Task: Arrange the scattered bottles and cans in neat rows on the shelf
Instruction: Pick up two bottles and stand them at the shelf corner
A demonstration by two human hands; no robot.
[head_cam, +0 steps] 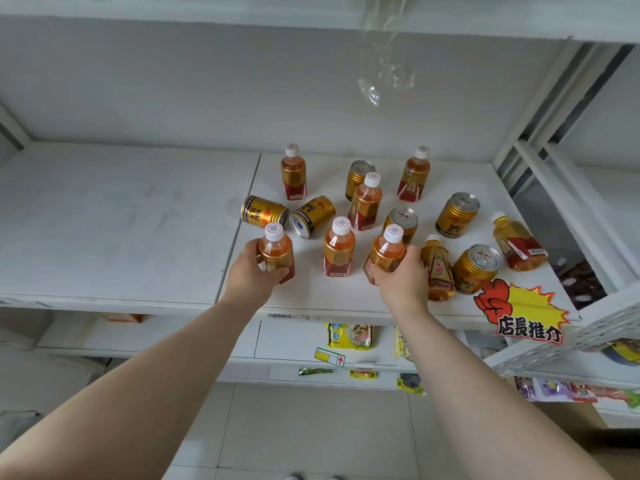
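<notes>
I see my left hand (254, 268) with its fingers wrapped around an upright amber plastic bottle with a white cap and gold-and-red label (276, 252), near the front edge of the white shelf (121, 220). My right hand (401, 275) grips a matching white-capped amber bottle (386, 252), tilted slightly. Between them stands a third upright bottle (339, 247). Behind, two gold metal cans (265, 212) lie on their sides; other bottles and cans stand scattered. A red-and-yellow promotional sticker (523, 313) hangs at the shelf's front right.
</notes>
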